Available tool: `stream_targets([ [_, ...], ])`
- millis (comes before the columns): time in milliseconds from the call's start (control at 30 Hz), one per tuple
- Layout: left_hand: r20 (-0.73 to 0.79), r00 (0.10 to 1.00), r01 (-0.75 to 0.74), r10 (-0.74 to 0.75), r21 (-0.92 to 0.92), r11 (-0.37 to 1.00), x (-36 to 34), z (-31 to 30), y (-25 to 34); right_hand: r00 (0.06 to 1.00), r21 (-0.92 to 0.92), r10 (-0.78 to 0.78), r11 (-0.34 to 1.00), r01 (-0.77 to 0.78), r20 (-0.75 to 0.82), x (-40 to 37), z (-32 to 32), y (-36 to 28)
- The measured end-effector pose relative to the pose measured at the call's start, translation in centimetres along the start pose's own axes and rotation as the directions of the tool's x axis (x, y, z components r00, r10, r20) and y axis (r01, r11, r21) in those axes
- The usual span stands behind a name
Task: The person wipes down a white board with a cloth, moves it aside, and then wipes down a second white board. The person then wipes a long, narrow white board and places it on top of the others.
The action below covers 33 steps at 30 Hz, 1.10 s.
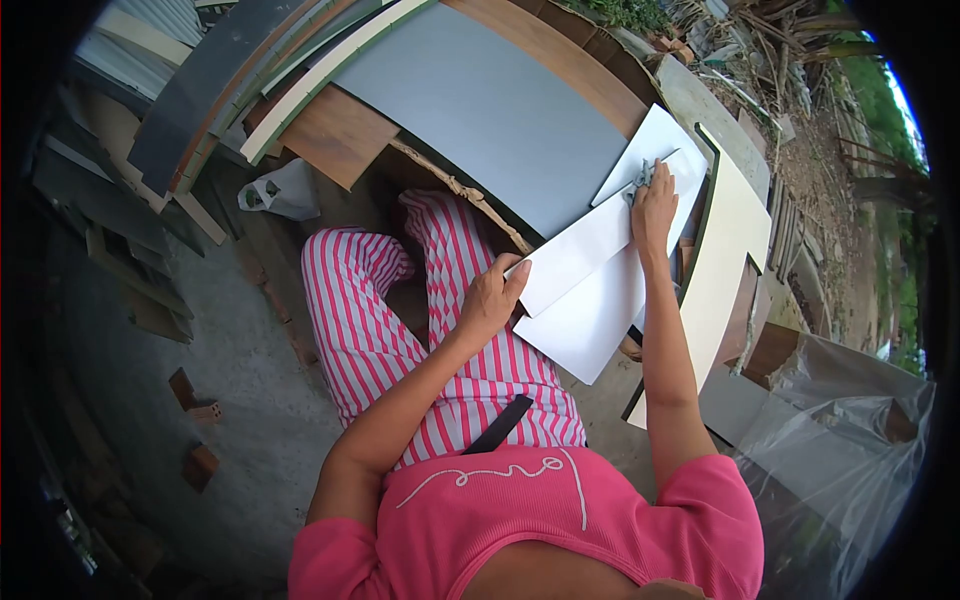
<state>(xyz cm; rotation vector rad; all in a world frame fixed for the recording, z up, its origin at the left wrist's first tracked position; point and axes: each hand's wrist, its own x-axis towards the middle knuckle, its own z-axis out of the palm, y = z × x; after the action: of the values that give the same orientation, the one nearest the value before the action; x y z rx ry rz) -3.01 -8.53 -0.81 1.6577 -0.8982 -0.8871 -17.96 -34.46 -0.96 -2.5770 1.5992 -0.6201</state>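
My left hand (490,298) grips the near end of a narrow white strip (575,253) that lies across a larger white sheet (595,315) on my lap. My right hand (652,205) rests on the far end of the strip and holds a small metal tool (643,175), which looks like scissors, against another white sheet (655,140). I sit on the ground in pink-and-white striped trousers.
A big grey board (480,110) lies ahead of my knees, over brown wooden panels (335,135). A cream curved board (725,260) stands at my right. Clear plastic sheeting (840,430) lies at right, a white bag (280,192) at left, with stacked board offcuts (220,70).
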Motion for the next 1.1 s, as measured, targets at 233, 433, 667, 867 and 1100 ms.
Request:
stream_targets([
  [233, 0.063, 0.998, 0.025, -0.024, -0.013, 1.000, 0.3, -0.1, -0.1, 0.893, 0.166, -0.391, 0.918, 0.361, 0.221, -11.8, -4.0, -11.7],
  [433, 0.048, 0.999, 0.014, -0.014, 0.001, 1.000, 0.1, -0.1, 0.2, 0.999, -0.078, 0.038, 0.996, -0.037, 0.014, 3.1, 0.9, -0.1],
  [667, 0.009, 1.000, 0.024, -0.024, 0.033, 0.999, -0.1, -0.4, 0.5, 0.960, -0.096, 0.280, 0.955, -0.280, -0.015, 8.1, 1.8, 5.4],
  [867, 0.016, 0.999, 0.031, -0.030, -0.025, 0.999, 0.1, 0.0, 0.0, 0.975, 0.070, -0.165, 0.985, 0.156, 0.152, -9.6, -2.7, -9.2],
  [1100, 0.049, 0.998, 0.033, -0.033, 0.007, 0.999, 0.2, -0.1, 0.1, 0.991, 0.091, -0.106, 0.991, 0.099, 0.078, -4.7, -1.4, -5.3],
])
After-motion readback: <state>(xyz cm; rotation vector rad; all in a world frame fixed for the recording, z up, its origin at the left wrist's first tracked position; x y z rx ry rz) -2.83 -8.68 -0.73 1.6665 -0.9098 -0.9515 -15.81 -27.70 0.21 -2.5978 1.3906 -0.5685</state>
